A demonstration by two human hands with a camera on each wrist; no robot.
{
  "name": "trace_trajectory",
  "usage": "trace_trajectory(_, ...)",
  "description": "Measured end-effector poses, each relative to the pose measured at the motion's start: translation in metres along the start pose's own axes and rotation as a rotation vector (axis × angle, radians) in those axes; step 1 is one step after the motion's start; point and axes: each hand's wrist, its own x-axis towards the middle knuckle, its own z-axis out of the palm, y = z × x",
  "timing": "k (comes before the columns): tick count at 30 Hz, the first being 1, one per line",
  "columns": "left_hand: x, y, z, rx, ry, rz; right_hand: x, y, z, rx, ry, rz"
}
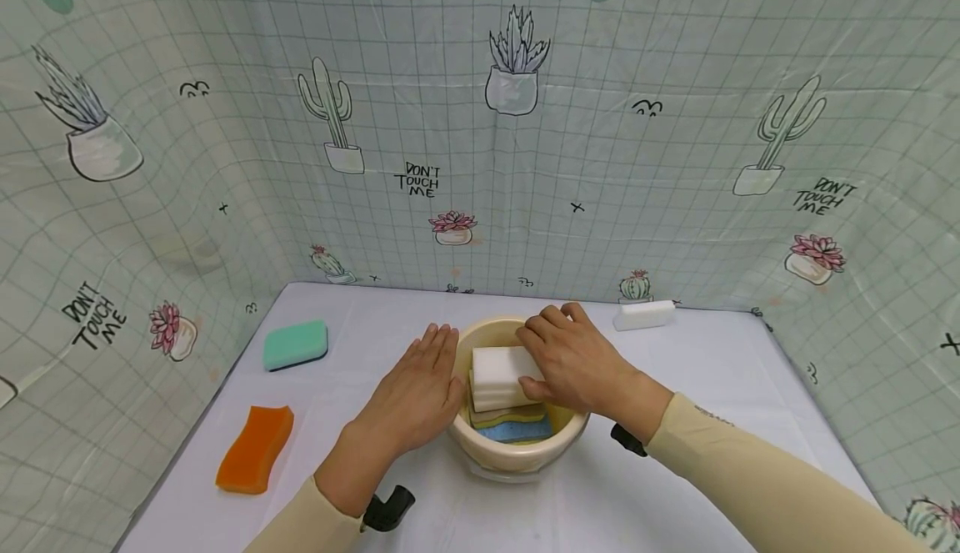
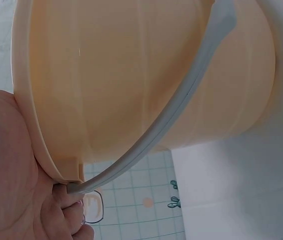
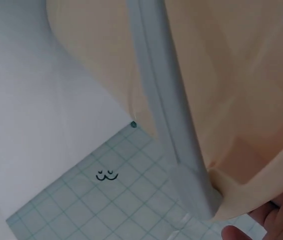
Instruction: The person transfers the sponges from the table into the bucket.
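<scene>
A cream bucket [image 1: 517, 455] with a grey handle [image 2: 166, 120] stands in the middle. My left hand [image 1: 420, 390], fingers straight and together, rests against its left rim. Inside the bucket, white sponges [image 1: 498, 369] lie stacked over yellowish pieces and a blue one [image 1: 517, 430]. My right hand [image 1: 577, 361] reaches over the right rim and pinches the right part of the top white sponge between thumb and fingers. Part of that sponge is hidden under the hand. The right wrist view catches only some fingers [image 3: 281, 215] beside the rim.
On the left of the white-covered table [image 1: 637, 486] lie a green sponge [image 1: 296, 344] with a dark underside and an orange wavy sponge [image 1: 256, 449]. A white block [image 1: 645, 315] sits at the back right. Cactus-printed cloth [image 1: 480, 144] hangs around the table.
</scene>
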Motion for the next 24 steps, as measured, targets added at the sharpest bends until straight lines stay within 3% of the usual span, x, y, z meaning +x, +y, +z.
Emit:
trace_trajectory(15,-0.002,-0.001,0.001,-0.022,0.009,-0.009,-0.013,0.007,0.004,0.002,0.143,0.065)
trace_trajectory(21,-0.002,-0.001,0.002,-0.031,0.013,-0.005,-0.031,0.050,0.008,-0.032,0.225,0.107)
trace_trajectory(24,-0.001,-0.001,0.002,-0.033,0.019,0.001,-0.045,0.083,0.017,-0.099,0.183,0.156)
